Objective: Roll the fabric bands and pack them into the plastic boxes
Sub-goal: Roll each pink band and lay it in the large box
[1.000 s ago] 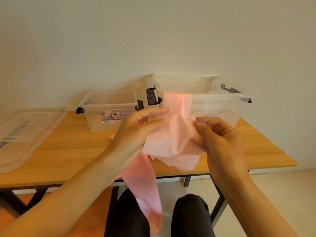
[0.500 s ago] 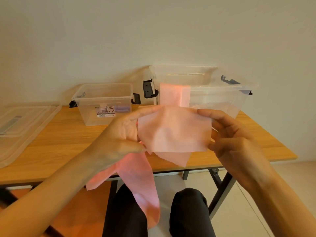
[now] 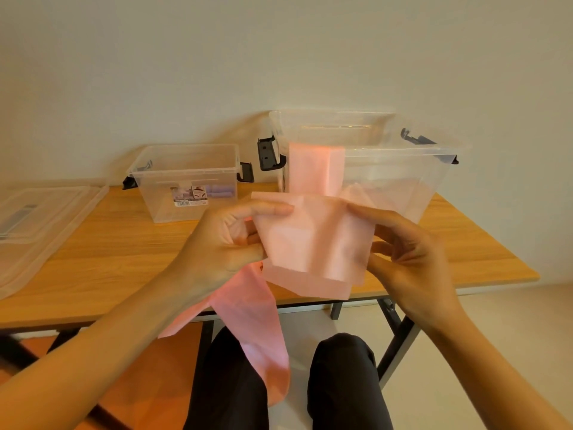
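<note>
A pink fabric band [image 3: 313,240] is stretched flat between both hands above the table's front edge. My left hand [image 3: 226,243] pinches its left side, my right hand [image 3: 412,252] holds its right side. The band's loose tail [image 3: 257,330] hangs down past the table to my lap. Its other end drapes over the near rim of the large clear plastic box [image 3: 403,169] at the back right. A smaller clear box [image 3: 186,181] stands at the back middle, with what look like purple rolls [image 3: 220,192] inside.
A wooden table [image 3: 117,252] carries both boxes. A clear lid [image 3: 34,225] lies at its left end. My dark-trousered knees [image 3: 341,377] are under the front edge. A plain wall stands close behind the table.
The crumpled band has been spread flat and folded between my hands. Both hands moved slightly apart.
</note>
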A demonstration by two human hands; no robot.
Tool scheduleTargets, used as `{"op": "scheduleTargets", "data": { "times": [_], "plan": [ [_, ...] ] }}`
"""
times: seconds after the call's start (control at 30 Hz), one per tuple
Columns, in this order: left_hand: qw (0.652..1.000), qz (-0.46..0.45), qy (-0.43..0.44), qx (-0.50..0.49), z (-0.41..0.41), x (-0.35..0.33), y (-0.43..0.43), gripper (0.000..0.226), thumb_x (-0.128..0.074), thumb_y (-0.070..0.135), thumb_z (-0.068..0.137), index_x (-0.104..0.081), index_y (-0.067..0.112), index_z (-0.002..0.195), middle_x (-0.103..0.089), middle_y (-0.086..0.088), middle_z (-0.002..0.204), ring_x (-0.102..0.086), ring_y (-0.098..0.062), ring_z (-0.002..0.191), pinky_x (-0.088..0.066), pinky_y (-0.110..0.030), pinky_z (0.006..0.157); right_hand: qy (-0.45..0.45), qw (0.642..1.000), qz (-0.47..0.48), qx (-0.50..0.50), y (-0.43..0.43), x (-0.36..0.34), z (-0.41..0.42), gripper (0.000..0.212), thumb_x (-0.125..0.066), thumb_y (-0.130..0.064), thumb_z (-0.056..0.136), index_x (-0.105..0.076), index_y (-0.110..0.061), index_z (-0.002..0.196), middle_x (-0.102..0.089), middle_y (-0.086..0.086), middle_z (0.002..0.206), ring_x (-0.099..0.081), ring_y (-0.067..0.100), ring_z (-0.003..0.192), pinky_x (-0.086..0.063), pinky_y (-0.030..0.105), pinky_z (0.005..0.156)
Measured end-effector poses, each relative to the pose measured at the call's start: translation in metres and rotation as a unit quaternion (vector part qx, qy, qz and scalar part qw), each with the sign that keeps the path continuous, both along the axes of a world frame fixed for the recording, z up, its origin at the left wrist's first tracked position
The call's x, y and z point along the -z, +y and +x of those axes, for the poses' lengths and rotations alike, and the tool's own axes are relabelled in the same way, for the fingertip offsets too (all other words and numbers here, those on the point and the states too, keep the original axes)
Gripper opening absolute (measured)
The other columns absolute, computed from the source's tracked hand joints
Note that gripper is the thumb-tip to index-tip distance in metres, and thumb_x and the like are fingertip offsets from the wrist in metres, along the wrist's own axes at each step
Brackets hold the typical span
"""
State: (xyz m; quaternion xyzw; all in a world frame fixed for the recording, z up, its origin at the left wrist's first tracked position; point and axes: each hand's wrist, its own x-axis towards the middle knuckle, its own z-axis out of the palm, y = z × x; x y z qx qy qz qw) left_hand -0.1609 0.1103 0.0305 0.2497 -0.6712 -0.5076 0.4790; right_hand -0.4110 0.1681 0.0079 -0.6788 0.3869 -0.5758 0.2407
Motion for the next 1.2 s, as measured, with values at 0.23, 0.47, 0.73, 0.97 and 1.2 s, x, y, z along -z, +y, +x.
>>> {"op": "scheduleTargets", "data": {
  "times": [0.23, 0.47, 0.73, 0.97, 1.2],
  "plan": [
    [0.999, -0.041, -0.005, -0.022, 0.007, 0.016, 0.004, 0.025, -0.079, -0.008, 0.071, -0.078, 0.004, 0.093, -0.067, -0.022, 0.118, -0.064, -0.023, 0.115, -0.055, -0.032, 0.093, -0.079, 0.996, 0.018, -0.030, 0.010, 0.009, 0.004, 0.023, -0.068, -0.007, 0.088, -0.079, -0.013, 0.107, -0.076, 0.002, 0.113, -0.070, 0.023, 0.113, -0.058, 0.028, 0.089],
    [0.997, -0.046, -0.020, -0.058, 0.011, 0.032, 0.013, 0.012, -0.070, 0.004, 0.084, -0.074, -0.005, 0.091, -0.069, -0.022, 0.104, -0.067, -0.027, 0.106, -0.056, -0.039, 0.094, -0.173, 0.981, 0.092, 0.010, 0.020, 0.018, 0.013, 0.011, -0.073, -0.019, 0.079, -0.078, -0.009, 0.076, -0.079, 0.003, 0.096, -0.073, 0.022, 0.098, -0.058, 0.026, 0.080],
    [0.992, 0.059, 0.065, -0.086, 0.005, 0.044, 0.024, 0.016, -0.074, 0.004, 0.079, -0.073, -0.007, 0.091, -0.074, -0.010, 0.093, -0.071, -0.028, 0.100, -0.061, -0.040, 0.084, -0.239, 0.962, 0.123, 0.040, 0.023, 0.022, 0.026, 0.013, -0.070, -0.026, 0.083, -0.076, -0.021, 0.072, -0.075, 0.009, 0.094, -0.073, 0.025, 0.098, -0.061, 0.032, 0.079],
    [0.988, 0.087, 0.081, -0.095, 0.010, 0.047, 0.030, 0.021, -0.081, 0.016, 0.063, -0.076, 0.001, 0.078, -0.075, -0.017, 0.102, -0.071, -0.033, 0.100, -0.061, -0.039, 0.082, -0.246, 0.956, 0.148, 0.060, 0.028, 0.028, 0.026, 0.007, -0.073, -0.017, 0.079, -0.076, -0.011, 0.081, -0.076, 0.015, 0.095, -0.073, 0.030, 0.097, -0.059, 0.033, 0.082],
    [0.976, 0.170, 0.096, -0.097, 0.006, 0.039, 0.040, 0.014, -0.081, 0.004, 0.063, -0.075, -0.004, 0.073, -0.073, -0.017, 0.089, -0.073, -0.030, 0.086, -0.062, -0.033, 0.062, -0.266, 0.947, 0.165, 0.072, 0.030, 0.026, 0.030, 0.032, -0.081, -0.025, 0.068, -0.068, 0.001, 0.083, -0.072, 0.017, 0.091, -0.066, 0.031, 0.089, -0.047, 0.051, 0.084]
  ]
}}
